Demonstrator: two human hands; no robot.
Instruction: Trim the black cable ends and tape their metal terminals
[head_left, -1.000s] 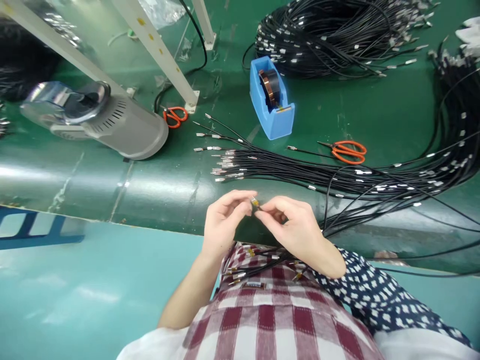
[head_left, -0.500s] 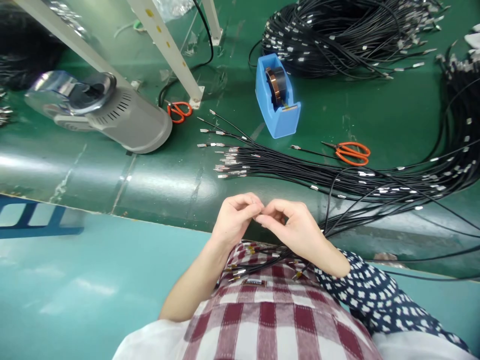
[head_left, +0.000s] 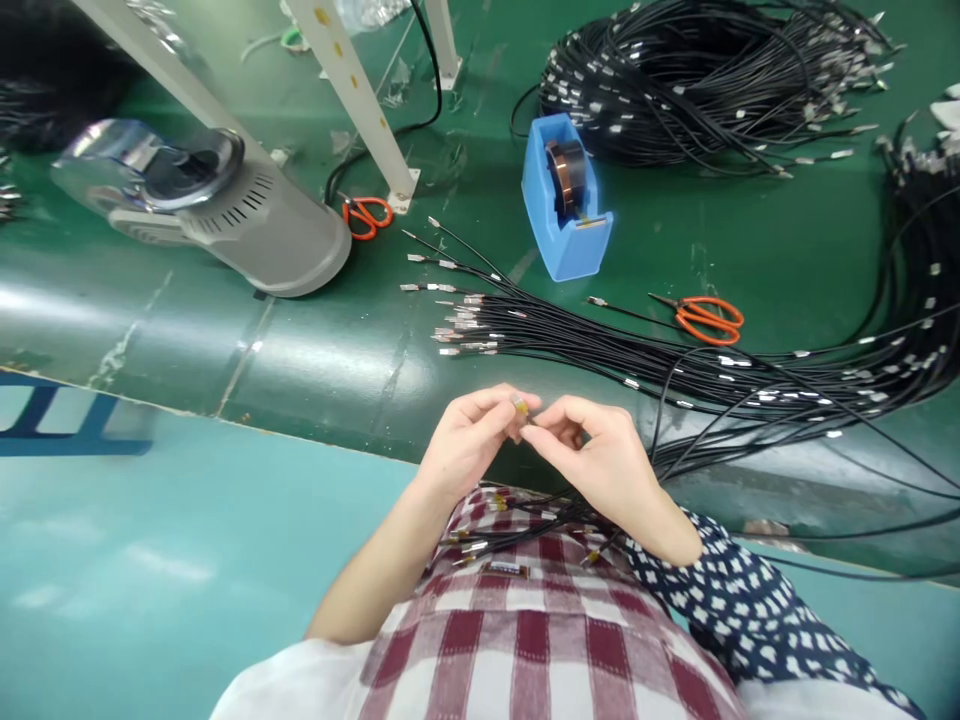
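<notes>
Close to the table's front edge, my left hand (head_left: 471, 437) pinches a small cable end (head_left: 520, 405) with a yellowish band round it. Just to its right, my right hand (head_left: 592, 445) is closed, thumb and fingertips pressed together on the same cable, right behind that end. Several black cables with metal tips (head_left: 480, 548) lie over the checked apron below my hands. A long bundle of black cables (head_left: 585, 345) stretches across the table beyond my hands, its tips pointing left.
A blue tape dispenser (head_left: 559, 235) stands behind the bundle, with orange-handled scissors (head_left: 709, 320) to its right. At left are a grey machine (head_left: 281, 235), a second pair of scissors (head_left: 366, 217) and a white post (head_left: 360, 100). Coiled black cables (head_left: 652, 110) lie at the back right.
The banded cable end now shows between my fingertips, where it was hidden before. My hands have moved slightly apart. The whole view has shifted a little.
</notes>
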